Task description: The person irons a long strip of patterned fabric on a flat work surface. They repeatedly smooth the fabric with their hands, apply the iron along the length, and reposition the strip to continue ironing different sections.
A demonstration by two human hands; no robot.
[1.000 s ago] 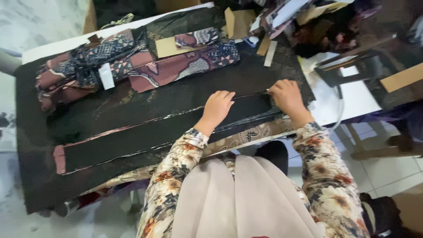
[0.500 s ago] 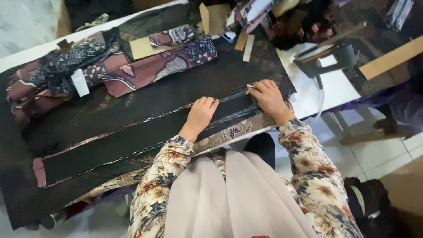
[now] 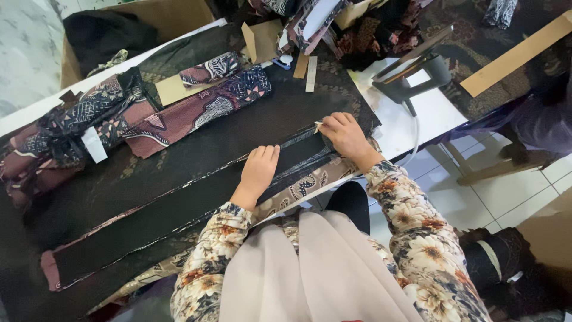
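A long black fabric strip (image 3: 179, 211) lies along the near edge of the tabletop (image 3: 435, 116), on top of a wider dark cloth (image 3: 238, 128). The left hand (image 3: 259, 170) rests flat and open on the strip, fingers together, pressing it down. The right hand (image 3: 344, 134) is curled at the strip's right end, pinching a small pale piece (image 3: 317, 124) against the strip's upper edge; what that piece is cannot be told. Folded patterned maroon fabrics (image 3: 196, 110) lie toward the far edge, with cardboard pieces (image 3: 257, 40) beside them. A dark metal stand (image 3: 411, 77) sits near the right edge.
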